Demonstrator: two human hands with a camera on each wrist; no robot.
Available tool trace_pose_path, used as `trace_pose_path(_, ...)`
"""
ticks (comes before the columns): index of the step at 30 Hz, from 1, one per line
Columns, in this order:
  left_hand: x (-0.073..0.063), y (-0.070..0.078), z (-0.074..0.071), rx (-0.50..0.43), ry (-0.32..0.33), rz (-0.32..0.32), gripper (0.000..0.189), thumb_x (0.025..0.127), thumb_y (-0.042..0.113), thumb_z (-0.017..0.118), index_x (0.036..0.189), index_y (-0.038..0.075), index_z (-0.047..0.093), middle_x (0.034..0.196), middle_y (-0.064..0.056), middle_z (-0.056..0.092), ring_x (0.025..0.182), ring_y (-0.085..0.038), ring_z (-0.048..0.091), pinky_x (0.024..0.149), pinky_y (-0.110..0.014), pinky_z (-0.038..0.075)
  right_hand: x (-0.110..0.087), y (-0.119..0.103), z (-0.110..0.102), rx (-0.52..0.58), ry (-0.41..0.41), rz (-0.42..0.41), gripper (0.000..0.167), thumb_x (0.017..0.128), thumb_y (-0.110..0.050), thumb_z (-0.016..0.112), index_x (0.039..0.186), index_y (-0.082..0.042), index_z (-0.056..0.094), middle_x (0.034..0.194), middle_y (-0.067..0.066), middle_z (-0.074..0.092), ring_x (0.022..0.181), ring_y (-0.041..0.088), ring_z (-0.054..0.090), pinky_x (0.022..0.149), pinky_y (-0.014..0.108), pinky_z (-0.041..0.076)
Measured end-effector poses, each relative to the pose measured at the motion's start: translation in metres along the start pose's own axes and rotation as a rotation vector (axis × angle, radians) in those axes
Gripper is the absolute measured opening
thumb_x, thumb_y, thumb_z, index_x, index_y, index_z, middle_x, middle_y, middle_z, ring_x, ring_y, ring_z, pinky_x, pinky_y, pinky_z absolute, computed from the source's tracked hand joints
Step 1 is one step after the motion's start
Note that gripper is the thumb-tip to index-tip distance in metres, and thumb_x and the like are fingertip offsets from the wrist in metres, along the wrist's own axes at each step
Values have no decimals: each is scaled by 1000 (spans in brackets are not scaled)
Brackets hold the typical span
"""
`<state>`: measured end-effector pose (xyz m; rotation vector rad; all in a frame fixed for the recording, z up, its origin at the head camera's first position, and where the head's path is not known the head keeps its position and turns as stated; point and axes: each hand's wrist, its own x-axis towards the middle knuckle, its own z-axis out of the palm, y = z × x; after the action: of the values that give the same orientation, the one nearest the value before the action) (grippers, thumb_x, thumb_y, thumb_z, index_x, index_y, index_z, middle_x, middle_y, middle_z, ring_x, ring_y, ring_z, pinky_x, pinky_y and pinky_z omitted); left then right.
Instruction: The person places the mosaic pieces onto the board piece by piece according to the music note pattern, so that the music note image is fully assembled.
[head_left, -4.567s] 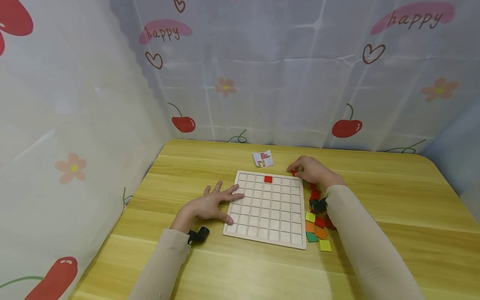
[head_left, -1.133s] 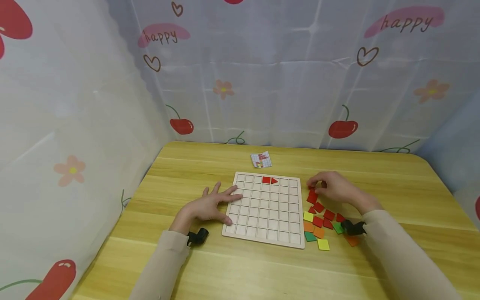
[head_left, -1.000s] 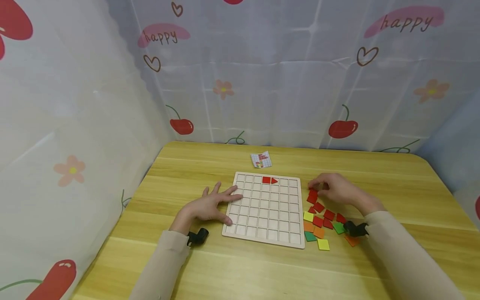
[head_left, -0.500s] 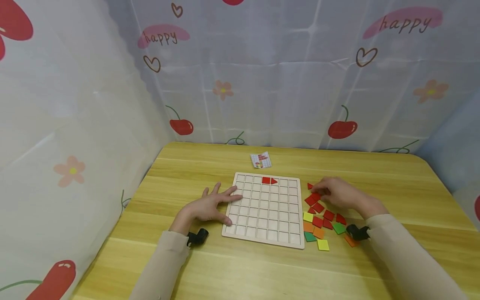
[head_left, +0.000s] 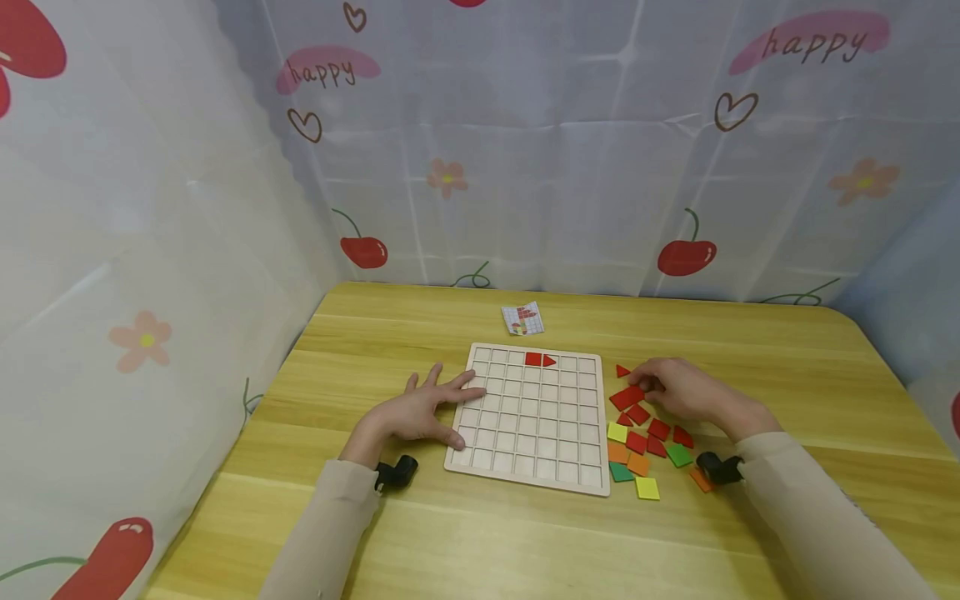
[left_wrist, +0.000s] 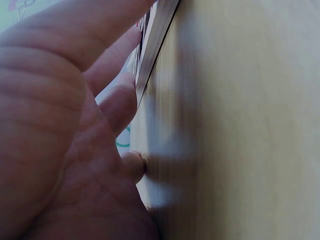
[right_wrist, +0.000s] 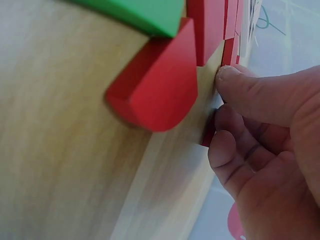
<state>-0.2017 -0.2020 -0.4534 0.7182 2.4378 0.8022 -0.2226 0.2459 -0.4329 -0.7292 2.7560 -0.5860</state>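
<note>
A wooden grid board [head_left: 519, 457] lies on the table, with a red square tile [head_left: 533, 359] and a red triangle tile [head_left: 550, 361] in its far row. My left hand [head_left: 420, 410] rests at its left side, fingers spread, fingertips over the edge. In the left wrist view that hand [left_wrist: 75, 130] lies low by the tabletop. Right of the board, my right hand [head_left: 678, 390] has curled fingers and pinches one of two red square tiles [head_left: 627, 398] lying edge to edge. The right wrist view shows its thumb [right_wrist: 240, 90] at a red tile [right_wrist: 229, 52].
Loose red, orange, yellow and green tiles lie along the board's right side, including a yellow square [head_left: 647, 488], a green tile [head_left: 679, 454] and a rounded red one [head_left: 682, 436]. A red triangle [head_left: 623, 371] lies beyond them. A printed pattern card [head_left: 522, 318] lies behind the board.
The red triangle now sits beside the red square on the board. My right hand has moved back over the pile, uncovering another triangle and bringing two red squares together. The left hand stays put.
</note>
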Motion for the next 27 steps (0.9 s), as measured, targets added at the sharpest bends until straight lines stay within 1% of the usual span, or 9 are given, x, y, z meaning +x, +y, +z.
trace_pose_path(3,0,1,0,1,-2,1,84,83,45,83,157,36,44,173,11,13,159,-40,-17,121,-67,-19,-1,1,0,-1,13,-8,24,92,3,69,116,1,70,98,5,68,88,19,59,85,45,57)
trace_pose_path(5,0,0,-1,4,-4,1,84,83,45,83,157,36,44,174,11,13,159,-40,-17,121,-67,-19,-3,1,0,11,20,-5,22,93,1,70,115,1,70,97,4,67,87,18,58,83,43,57)
trace_pose_path(9,1,-1,-1,17,-5,1,84,84,46,82,157,38,42,174,11,12,159,-40,-17,121,-67,-18,-4,-2,0,65,38,19,19,94,-5,71,112,-1,68,93,3,65,84,17,56,77,35,54)
trace_pose_path(12,1,-1,-3,25,-2,2,84,84,46,82,157,40,42,174,11,12,159,-40,-17,121,-67,-18,-3,-5,-1,95,53,56,19,94,-11,72,111,-3,68,92,2,64,83,17,56,75,31,53)
trace_pose_path(17,1,0,-4,22,-2,3,84,83,46,82,157,40,42,174,11,12,159,-39,-17,121,-66,-19,0,-13,2,119,75,89,21,94,-17,73,111,-6,68,93,1,65,84,17,56,75,30,52)
trace_pose_path(22,0,1,-4,16,-6,2,84,84,45,82,157,38,42,174,10,11,159,-39,-18,121,-66,-19,5,-22,7,140,110,91,23,95,-20,73,113,-7,69,95,1,67,85,16,58,76,30,53)
trace_pose_path(27,0,2,-2,12,-11,-2,84,84,45,82,158,38,41,174,10,11,159,-39,-18,121,-66,-20,13,-35,9,200,113,104,26,94,-20,73,115,-6,68,98,4,66,88,19,58,80,33,53)
